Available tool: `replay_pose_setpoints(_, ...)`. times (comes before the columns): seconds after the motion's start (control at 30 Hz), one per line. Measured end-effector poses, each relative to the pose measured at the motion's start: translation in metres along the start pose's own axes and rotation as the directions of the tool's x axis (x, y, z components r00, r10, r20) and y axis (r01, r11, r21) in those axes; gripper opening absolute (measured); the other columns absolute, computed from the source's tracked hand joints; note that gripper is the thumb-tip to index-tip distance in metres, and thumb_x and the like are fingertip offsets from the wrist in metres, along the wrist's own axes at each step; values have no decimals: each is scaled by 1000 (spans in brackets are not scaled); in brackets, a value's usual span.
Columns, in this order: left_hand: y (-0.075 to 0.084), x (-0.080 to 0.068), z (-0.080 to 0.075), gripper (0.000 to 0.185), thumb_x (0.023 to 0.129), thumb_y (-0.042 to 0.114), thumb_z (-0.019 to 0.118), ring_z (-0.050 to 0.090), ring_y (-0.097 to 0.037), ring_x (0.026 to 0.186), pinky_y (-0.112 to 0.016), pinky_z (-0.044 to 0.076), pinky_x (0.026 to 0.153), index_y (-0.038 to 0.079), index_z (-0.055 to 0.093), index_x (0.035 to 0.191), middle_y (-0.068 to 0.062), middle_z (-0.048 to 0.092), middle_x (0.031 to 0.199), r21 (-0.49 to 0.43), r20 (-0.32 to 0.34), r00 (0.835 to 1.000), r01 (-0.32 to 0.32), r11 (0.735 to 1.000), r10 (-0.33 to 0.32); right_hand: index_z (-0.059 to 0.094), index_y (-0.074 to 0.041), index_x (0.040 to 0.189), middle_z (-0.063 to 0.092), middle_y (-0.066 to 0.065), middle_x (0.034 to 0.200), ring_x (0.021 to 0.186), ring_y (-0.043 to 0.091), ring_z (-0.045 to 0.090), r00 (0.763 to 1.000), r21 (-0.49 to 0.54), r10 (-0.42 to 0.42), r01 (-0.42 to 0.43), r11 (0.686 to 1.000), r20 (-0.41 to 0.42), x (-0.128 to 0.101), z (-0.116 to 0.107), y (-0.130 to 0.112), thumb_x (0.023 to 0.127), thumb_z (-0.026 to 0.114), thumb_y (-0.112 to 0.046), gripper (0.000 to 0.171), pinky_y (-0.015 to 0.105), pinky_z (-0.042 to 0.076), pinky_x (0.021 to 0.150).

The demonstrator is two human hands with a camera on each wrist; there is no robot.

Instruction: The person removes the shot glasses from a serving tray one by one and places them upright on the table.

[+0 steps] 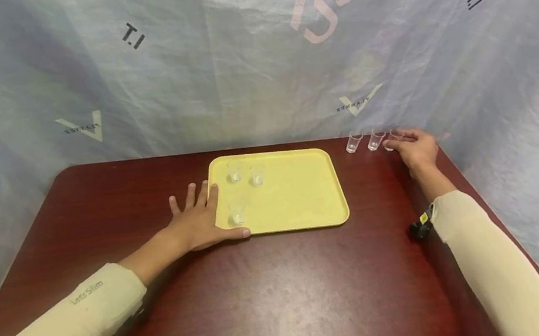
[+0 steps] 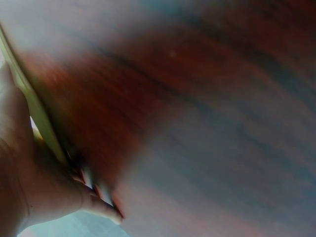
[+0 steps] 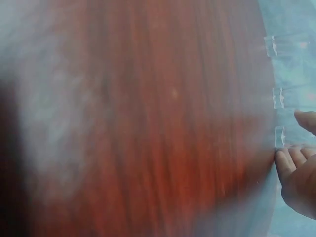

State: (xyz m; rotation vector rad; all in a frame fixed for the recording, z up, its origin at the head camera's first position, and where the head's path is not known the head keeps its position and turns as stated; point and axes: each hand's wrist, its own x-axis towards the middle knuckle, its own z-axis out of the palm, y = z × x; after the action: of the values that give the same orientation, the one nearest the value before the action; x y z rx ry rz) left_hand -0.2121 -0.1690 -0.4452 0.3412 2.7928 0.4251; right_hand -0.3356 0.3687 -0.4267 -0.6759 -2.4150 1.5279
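My left hand (image 1: 205, 217) lies flat and open on the dark red table (image 1: 270, 298), fingers spread beside the left edge of a yellow tray (image 1: 301, 198), thumb along its front corner. Three small clear cups (image 1: 235, 171) (image 1: 257, 175) (image 1: 237, 212) stand on the tray's left half. At the far right, my right hand (image 1: 407, 146) curls its fingers and thumb round the rightmost clear cup (image 1: 393, 140) of a row of three. In the right wrist view that cup (image 3: 280, 137) sits between the thumb and fingers of the right hand (image 3: 298, 168).
Two more clear cups (image 1: 353, 142) (image 1: 375, 140) stand on the table left of the held one, close to the back edge. A crinkled plastic sheet (image 1: 252, 64) hangs behind the table. The left wrist view is blurred and shows the tray's edge (image 2: 34, 108) by the palm.
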Motion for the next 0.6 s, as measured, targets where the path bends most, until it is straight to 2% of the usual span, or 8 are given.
replay_pose_setpoints(0.17, 1, -1, -1, 158, 75, 110, 59, -12, -50, 176, -88, -10, 128, 12, -2, 183, -18, -11, 191, 1, 3, 1000, 2, 1000, -2, 74, -7, 140, 65, -30, 76, 78, -7, 65, 1000, -25, 0, 0, 1000, -2, -8, -8, 4, 90, 97, -23, 57, 10, 53, 72)
replay_pose_setpoints(0.33, 1, -1, -2, 158, 75, 110, 59, -13, -49, 177, -88, -11, 128, 12, -1, 183, -17, -11, 191, 3, 6, 1000, 3, 1000, -3, 72, -4, 140, 65, -32, 73, 76, -9, 65, 999, -47, -1, 3, 999, 32, -19, -15, 6, 93, 94, -24, 56, 10, 54, 70)
replay_pose_setpoints(0.47, 2, -1, -2, 158, 75, 110, 58, -14, -49, 176, -88, -12, 128, 12, -1, 183, -17, -12, 191, 3, 9, 1000, 2, 1000, -2, 72, -2, 144, 66, -37, 73, 75, -14, 66, 994, -89, -55, 63, 994, 91, -32, -20, 8, 94, 93, -26, 60, 9, 55, 70)
replay_pose_setpoints(0.6, 3, -2, -4, 157, 76, 110, 58, -14, -49, 176, -88, -11, 128, 11, -2, 183, -17, -13, 191, 7, 17, 1000, 0, 1000, -1, 72, -2, 147, 66, -43, 76, 78, -20, 66, 979, -137, -122, 145, 980, 161, -49, -21, 9, 96, 93, -31, 62, 7, 55, 72)
